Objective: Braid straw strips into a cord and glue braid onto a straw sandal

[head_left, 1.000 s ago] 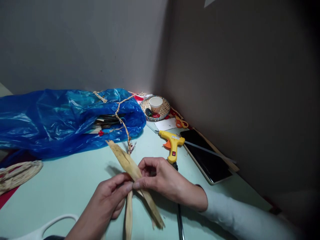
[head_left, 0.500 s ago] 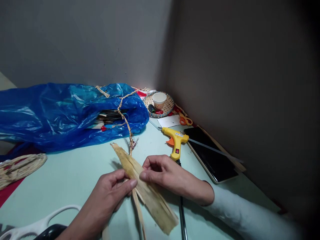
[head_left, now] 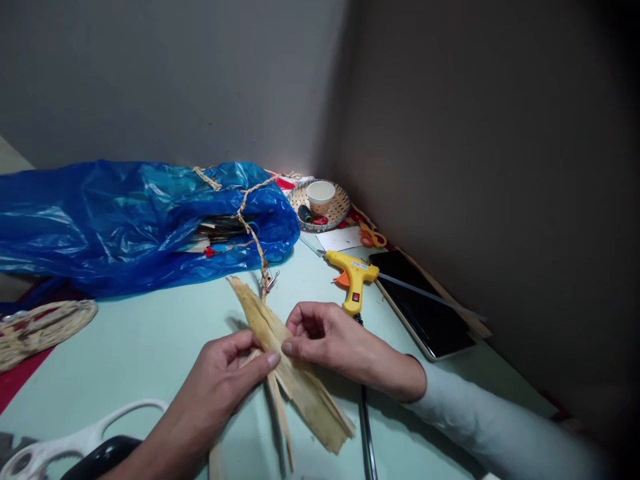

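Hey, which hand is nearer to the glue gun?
Right. The right hand, holding the strip, is just this side of the glue gun; the left hand, holding it too, is farther off, leftward.

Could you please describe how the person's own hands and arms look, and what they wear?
The left hand and right hand wear no gloves; no rings show. A plain, pale grey-blue sleeve covers the right forearm to the wrist, where a thin dark edge shows. The visible left forearm is bare.
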